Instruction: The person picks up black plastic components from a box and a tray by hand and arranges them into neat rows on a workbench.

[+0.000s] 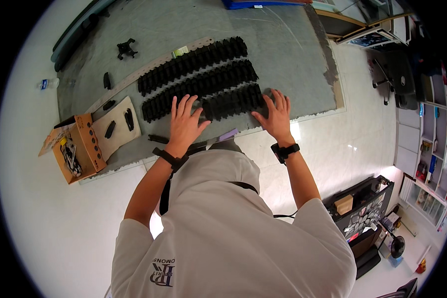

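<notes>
Three rows of small black parts, packed side by side, lie on the grey table (288,54): a far row (193,64), a middle row (203,87) and a shorter near row (232,102). What kind of parts they are I cannot make out. My left hand (185,124) is open with its fingers spread, at the left end of the near row, and it hides part of the middle row. At the right end of the near row is my right hand (275,116), also open, fingers apart. Neither hand holds anything; whether the fingertips touch the parts I cannot tell.
A long metal ruler (134,75) runs behind the rows. Left of them are a black bracket-like piece (127,49), a beige cloth (119,141) with several black pieces, and an open cardboard box (90,144). A purple strip (228,134) lies at the near edge.
</notes>
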Tool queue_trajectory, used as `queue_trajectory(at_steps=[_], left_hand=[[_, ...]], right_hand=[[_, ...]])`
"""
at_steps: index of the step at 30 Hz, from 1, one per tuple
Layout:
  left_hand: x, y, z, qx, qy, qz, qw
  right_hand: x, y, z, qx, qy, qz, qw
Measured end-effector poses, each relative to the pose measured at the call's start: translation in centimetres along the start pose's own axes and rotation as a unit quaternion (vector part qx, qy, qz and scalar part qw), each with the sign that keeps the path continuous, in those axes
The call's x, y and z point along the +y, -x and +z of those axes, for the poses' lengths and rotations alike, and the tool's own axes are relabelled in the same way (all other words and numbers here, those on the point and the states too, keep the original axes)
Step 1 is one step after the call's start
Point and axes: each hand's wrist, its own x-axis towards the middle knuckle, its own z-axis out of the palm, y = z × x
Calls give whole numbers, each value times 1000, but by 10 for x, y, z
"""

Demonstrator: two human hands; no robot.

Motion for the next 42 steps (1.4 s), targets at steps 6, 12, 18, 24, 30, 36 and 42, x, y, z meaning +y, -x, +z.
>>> queue_trajectory(at_steps=[6,12,18,24,30,36,42], left_hand=[[4,-3,1,-7,9,9,1000],[8,-2,6,-8,25,24,999],[4,-1,4,-7,44,26,999],[-13,11,-17,11,61,12,998],[-53,33,-36,71,69,-19,995],[-109,66,-52,113,68,-56,990],[-200,102,-61,170,33,-134,976]], right_hand=[[0,0,1,0,-2,2,1000],[-1,0,1,0,6,4,1000],[-7,-4,-1,2,5,16,1000],[-34,-13,-4,53,19,-4,998],[-91,-28,11,26,-3,-57,998],[-166,-58,46,13,-22,-94,995],[-252,-72,83,-29,-43,-126,991]])
